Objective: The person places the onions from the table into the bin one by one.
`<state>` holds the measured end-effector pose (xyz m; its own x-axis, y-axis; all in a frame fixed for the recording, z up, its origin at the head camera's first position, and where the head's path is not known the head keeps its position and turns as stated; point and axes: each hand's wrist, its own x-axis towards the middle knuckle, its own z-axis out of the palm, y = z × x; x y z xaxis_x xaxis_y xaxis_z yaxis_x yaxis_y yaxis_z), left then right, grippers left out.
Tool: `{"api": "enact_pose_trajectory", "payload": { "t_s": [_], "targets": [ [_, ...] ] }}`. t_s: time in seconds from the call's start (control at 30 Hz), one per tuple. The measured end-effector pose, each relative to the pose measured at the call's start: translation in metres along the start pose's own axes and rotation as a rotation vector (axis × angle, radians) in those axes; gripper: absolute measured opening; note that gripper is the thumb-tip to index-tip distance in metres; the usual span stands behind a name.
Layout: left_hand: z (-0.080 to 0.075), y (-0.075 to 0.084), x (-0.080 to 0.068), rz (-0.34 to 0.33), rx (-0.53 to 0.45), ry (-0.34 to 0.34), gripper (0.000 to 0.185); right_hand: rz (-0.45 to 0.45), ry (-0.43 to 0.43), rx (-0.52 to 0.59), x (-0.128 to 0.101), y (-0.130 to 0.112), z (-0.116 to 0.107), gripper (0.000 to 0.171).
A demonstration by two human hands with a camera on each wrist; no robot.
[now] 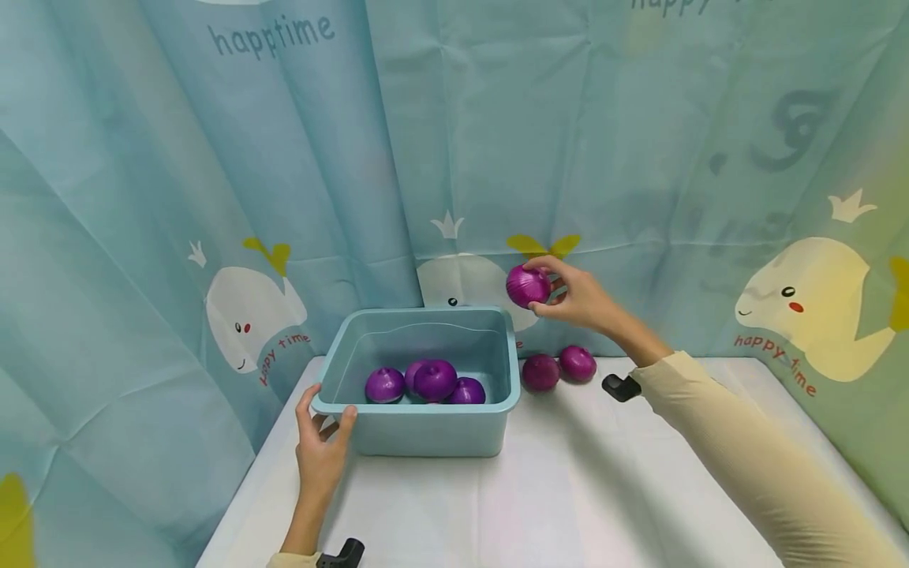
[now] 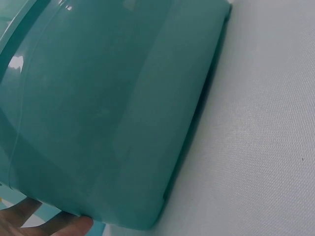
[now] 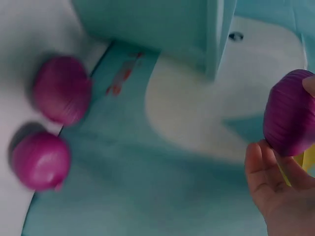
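We see a purple onion held up in the right hand, higher than the rim of a blue bin and, in the head view, near its far right corner. The relation that matters is sideways and downward: the onion sits at the fingertips, to the left of the palm and on the bin's side of the hand, with the bin's hollow lower and further left. In that view the thumb pinches it from below and a finger from above. The right hand is the nearer one; the left hand is well apart, gripping the bin's near left corner, thumb at the front rim, fingers bent against the left side. As for pointing, the onion looks almost round from the head, so we find no clear long axis; the right wrist view cuts it off at the edge. Fine ridges mark its skin, yet we cannot tell which way its stem end faces. At least four onions lie in the bin, and two loose onions rest on the white table to its right.
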<state>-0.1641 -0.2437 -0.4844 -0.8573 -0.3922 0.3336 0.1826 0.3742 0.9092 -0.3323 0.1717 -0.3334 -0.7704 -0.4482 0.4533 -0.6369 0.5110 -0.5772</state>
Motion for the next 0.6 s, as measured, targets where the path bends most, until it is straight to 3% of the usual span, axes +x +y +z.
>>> {"api": "enact_pose_trajectory", "payload": {
  "t_s": [0.27, 0.43, 0.6],
  "targets": [
    [-0.001, -0.004, -0.001, -0.017, 0.003, -0.015, 0.076, -0.154, -0.146, 0.048, 0.029, -0.025, 0.043, 0.059],
    [-0.001, -0.003, -0.001, -0.012, 0.001, -0.008, 0.074, -0.133, -0.218, 0.057, 0.044, -0.037, 0.062, 0.058],
    [-0.002, 0.000, -0.001, -0.006, -0.004, -0.001, 0.072, -0.127, -0.280, -0.018, 0.062, -0.051, 0.078, 0.058]
  ]
}}
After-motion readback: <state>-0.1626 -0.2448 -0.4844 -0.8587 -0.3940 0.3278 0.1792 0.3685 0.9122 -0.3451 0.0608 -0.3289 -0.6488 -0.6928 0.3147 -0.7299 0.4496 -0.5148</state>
